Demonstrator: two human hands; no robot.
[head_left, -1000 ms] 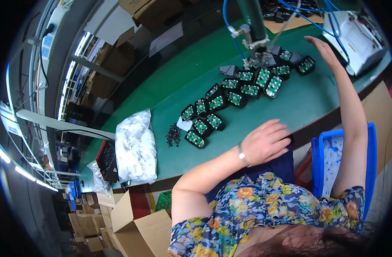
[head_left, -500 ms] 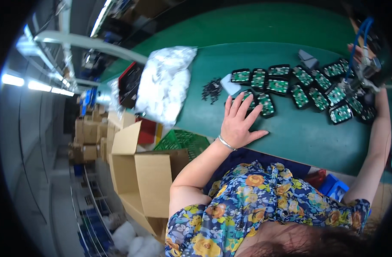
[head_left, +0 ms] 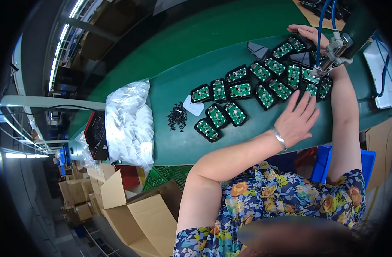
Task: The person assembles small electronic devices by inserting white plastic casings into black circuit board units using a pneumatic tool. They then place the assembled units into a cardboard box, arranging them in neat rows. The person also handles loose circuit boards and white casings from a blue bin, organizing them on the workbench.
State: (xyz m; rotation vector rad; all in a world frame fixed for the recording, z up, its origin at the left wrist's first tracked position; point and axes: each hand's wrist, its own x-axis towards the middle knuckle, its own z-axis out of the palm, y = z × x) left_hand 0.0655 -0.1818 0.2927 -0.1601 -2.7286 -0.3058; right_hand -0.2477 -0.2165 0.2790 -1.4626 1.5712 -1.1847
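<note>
While the blue bin [head_left: 367, 162] and an open carton [head_left: 151, 218] stand below the near edge of the green bench [head_left: 256, 130], with a green crate [head_left: 161, 176] just beyond the carton, the left hand [head_left: 296, 122] is over the bench, fingers spread and nothing in its grasp. Its fingertips reach the near side of the boards [head_left: 240, 90], green in black cases; whether they touch, I cannot tell. The boards lie in a loose band across the bench, crowding together on the right. Left of them are a white card [head_left: 194, 106], touching one case, a heap of black bits [head_left: 177, 116] and a clear bag [head_left: 129, 124] of white pieces. Beyond, a grey wedge [head_left: 258, 50] lies near the boards. The right hand [head_left: 309, 35], partly behind a blue tube [head_left: 321, 26], stretches its unclenched fingers along the group's far side; contact is unclear.
</note>
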